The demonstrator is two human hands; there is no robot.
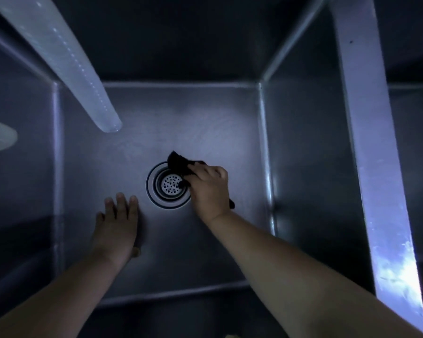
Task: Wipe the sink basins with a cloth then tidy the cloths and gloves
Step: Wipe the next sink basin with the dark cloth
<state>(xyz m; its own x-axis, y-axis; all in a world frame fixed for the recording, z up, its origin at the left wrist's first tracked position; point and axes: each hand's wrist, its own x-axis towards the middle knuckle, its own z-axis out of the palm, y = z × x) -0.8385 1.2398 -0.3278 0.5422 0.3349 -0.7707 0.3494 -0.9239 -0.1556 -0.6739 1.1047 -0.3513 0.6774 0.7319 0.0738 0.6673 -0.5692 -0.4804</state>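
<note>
Right hand [209,189] presses black cloth [178,164] (bunched) beside drain [167,185].

Steel basin [205,132] — drain [167,185], dark cloth [178,163] on it.

Left hand [116,224] flat, right hand [209,189] clenched

Dim bluish light, pale hose [66,62]
</note>
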